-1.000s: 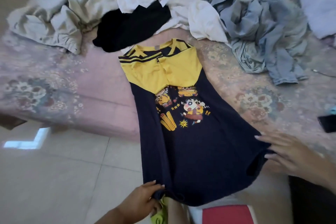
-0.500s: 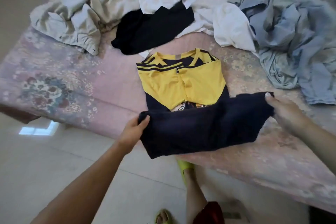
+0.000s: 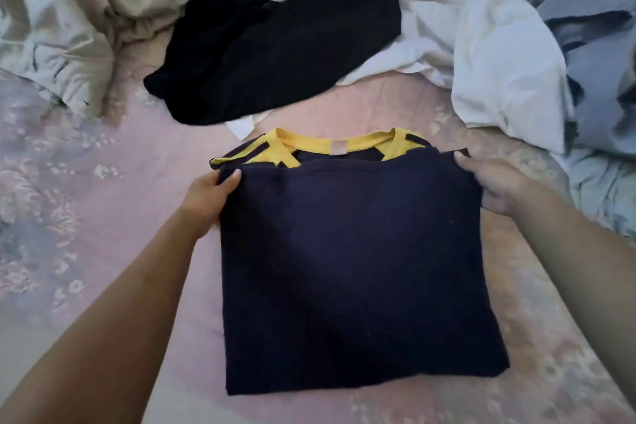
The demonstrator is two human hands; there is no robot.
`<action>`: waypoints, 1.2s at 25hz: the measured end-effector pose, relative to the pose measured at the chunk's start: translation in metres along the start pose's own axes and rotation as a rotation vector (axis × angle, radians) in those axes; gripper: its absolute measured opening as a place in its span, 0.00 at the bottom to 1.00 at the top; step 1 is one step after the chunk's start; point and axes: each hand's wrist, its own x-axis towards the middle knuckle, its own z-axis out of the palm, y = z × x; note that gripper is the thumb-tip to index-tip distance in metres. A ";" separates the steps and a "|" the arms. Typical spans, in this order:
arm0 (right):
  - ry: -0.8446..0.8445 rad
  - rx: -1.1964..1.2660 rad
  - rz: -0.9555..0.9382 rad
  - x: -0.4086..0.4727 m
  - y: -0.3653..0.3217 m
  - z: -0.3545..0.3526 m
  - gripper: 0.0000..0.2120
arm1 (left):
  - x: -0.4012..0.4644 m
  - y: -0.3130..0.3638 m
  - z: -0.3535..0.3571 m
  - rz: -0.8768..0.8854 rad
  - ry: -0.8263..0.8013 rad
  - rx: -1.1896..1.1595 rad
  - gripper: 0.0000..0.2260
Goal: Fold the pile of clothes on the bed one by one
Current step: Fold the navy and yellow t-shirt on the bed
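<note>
Since 0.5 s ago, navy hem has gone from mid-air up to the collar; tee now folded in half. I see navy-yellow tee [image 3: 358, 268] flat on pink floral bed [image 3: 86, 182], yellow neckline just showing past the top edge. L hand [image 3: 206, 196] grip pinches top-left corner, thumb on top. R hand [image 3: 495, 182] grip clenched on top-right corner. Beyond: black garment [image 3: 275, 55], white cloth [image 3: 499, 79], beige clothes [image 3: 69, 27], blue-grey shirt [image 3: 599, 79], unfolded.
</note>
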 end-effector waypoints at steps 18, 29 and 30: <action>-0.297 -0.671 0.170 0.042 -0.039 -0.007 0.14 | 0.015 0.029 -0.020 -0.189 0.110 0.191 0.21; -0.129 -0.195 -0.278 -0.123 -0.133 -0.010 0.45 | -0.088 0.150 -0.081 0.140 -0.231 -0.048 0.15; -0.079 -0.206 -0.316 -0.142 -0.148 -0.008 0.41 | -0.099 0.169 -0.086 0.172 -0.248 -0.050 0.16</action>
